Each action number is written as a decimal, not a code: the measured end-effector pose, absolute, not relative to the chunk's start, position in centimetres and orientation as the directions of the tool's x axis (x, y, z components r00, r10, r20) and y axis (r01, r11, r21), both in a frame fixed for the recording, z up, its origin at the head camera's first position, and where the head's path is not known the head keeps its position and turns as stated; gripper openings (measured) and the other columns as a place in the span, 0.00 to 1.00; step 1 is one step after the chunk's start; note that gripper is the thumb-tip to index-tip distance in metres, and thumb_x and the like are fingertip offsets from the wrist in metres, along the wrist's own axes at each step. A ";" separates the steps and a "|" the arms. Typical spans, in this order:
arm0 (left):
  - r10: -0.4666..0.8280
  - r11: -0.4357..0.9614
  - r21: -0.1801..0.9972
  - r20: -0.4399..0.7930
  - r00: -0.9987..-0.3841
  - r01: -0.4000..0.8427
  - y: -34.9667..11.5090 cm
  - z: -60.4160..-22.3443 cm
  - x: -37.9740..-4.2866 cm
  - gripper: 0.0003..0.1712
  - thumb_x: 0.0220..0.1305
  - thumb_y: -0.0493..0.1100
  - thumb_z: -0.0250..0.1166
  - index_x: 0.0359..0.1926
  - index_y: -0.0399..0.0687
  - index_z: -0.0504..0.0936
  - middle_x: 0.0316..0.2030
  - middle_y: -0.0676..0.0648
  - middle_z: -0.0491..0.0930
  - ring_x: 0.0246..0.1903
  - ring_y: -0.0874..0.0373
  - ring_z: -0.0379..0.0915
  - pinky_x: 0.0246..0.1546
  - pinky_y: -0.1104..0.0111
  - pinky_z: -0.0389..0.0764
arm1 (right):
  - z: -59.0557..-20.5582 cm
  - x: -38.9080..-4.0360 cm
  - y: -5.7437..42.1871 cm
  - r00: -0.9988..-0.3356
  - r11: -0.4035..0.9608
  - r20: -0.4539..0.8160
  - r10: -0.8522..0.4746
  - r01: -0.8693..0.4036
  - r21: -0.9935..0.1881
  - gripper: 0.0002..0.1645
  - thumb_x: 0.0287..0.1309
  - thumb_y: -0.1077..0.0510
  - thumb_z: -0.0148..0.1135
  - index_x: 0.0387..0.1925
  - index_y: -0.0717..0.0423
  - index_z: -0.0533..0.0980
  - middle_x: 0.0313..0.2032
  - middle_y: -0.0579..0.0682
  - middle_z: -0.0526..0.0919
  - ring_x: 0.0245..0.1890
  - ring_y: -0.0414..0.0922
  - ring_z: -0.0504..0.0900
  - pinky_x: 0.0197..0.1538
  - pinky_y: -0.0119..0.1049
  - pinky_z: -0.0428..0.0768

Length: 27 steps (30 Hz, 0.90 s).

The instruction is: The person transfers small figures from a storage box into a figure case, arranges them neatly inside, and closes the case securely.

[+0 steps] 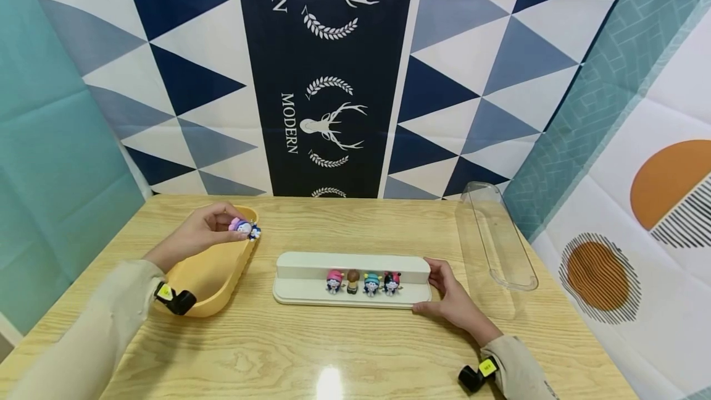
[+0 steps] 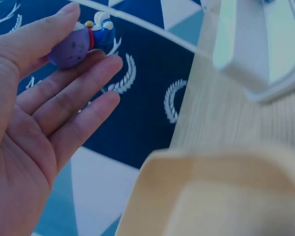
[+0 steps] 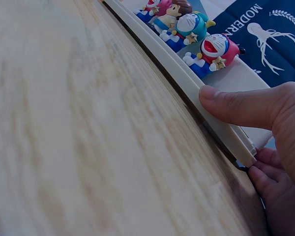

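Observation:
My left hand (image 1: 202, 232) pinches a small purple-capped figurine (image 1: 243, 228) between thumb and fingers, above the far end of a yellow bin (image 1: 251, 252). In the left wrist view the figurine (image 2: 73, 46) lies sideways, its blue body pointing away from the thumb. My right hand (image 1: 449, 296) grips the right end of a white stepped display stand (image 1: 302, 289), thumb on its front edge. Several figurines stand in a row on it: a pink-capped one (image 1: 334, 281), a brown-haired one (image 1: 352, 281), a teal-capped one (image 1: 371, 284) and a red-and-black-capped one (image 1: 392, 283).
A clear plastic cover (image 1: 502, 236) lies at the right rear of the wooden table (image 1: 266, 350). Patterned cloth (image 1: 328, 79) hangs behind the table's far edge, with more cloth along both sides.

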State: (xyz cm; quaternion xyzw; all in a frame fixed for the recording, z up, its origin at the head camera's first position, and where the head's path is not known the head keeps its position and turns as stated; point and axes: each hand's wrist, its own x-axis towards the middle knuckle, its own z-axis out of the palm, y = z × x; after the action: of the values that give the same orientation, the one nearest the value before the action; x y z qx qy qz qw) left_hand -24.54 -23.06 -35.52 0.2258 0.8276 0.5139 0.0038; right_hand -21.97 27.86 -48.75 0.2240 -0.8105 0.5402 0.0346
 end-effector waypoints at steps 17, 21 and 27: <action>0.472 0.082 0.937 0.265 -0.841 0.341 -18.9 -37.5 -24.0 0.24 0.68 0.32 0.63 0.63 0.49 0.79 0.48 0.45 0.82 0.42 0.56 0.84 0.44 0.63 0.84 | -48.6 -21.9 27.9 -0.899 0.322 0.291 -0.326 -0.395 -0.860 0.54 0.41 0.68 0.80 0.68 0.64 0.58 0.58 0.62 0.71 0.60 0.52 0.71 0.63 0.24 0.66; 0.468 0.129 0.946 0.207 -0.859 0.298 -17.6 -38.1 -23.6 0.29 0.70 0.35 0.62 0.69 0.35 0.68 0.50 0.38 0.80 0.41 0.54 0.83 0.43 0.60 0.84 | -48.5 -21.9 27.9 -0.899 0.324 0.290 -0.328 -0.396 -0.859 0.55 0.42 0.68 0.80 0.68 0.63 0.58 0.58 0.62 0.71 0.60 0.53 0.71 0.63 0.25 0.67; 0.420 0.225 0.939 0.146 -0.896 0.259 -16.2 -38.7 -23.5 0.31 0.69 0.35 0.63 0.70 0.34 0.66 0.50 0.33 0.79 0.37 0.50 0.81 0.38 0.62 0.85 | -48.5 -21.9 27.9 -0.895 0.318 0.297 -0.334 -0.403 -0.858 0.55 0.42 0.68 0.80 0.68 0.64 0.58 0.58 0.62 0.71 0.59 0.54 0.71 0.63 0.26 0.68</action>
State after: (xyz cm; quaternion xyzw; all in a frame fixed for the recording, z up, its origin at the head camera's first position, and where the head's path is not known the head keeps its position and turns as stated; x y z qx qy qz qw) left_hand -23.49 -16.20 -38.73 0.2174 0.7797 0.5831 0.0690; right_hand -21.94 27.90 -48.46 0.2272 -0.8111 0.5379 0.0322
